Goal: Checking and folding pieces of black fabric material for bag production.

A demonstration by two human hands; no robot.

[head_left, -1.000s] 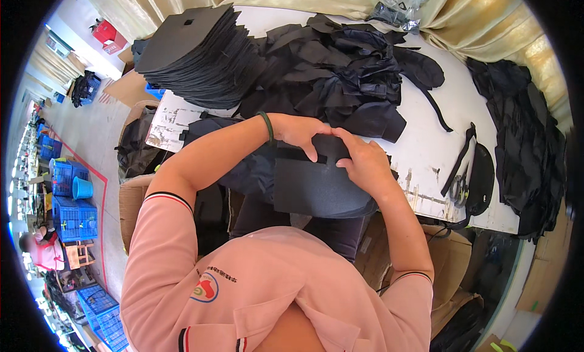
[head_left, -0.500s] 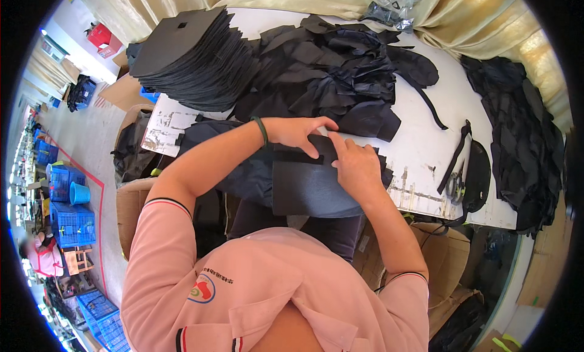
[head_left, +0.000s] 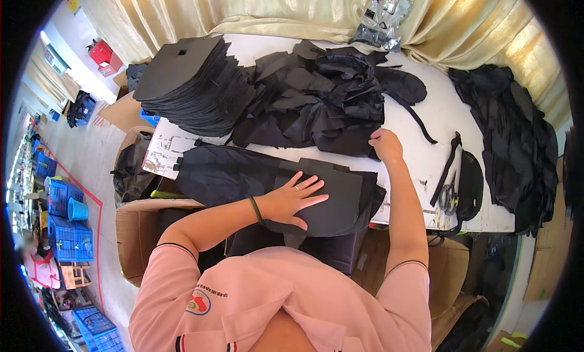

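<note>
My left hand lies with spread fingers on a stiff black panel at the near edge of the table. The panel rests on dark fabric, which extends out to the left and shows past the panel's right side. Beyond it, my right hand is closed on the right corner of a black fabric piece, at the near edge of a loose heap of black fabric pieces.
A tall stack of black panels stands at the back left. Scissors and a black pouch with a strap lie on the right of the white table. More black fabric hangs at the far right. Cardboard boxes stand below.
My hands have parted. The left has flattened onto the panel, whose upper strip it was handling with the right; the right has moved away to the heap and taken a fabric corner.
</note>
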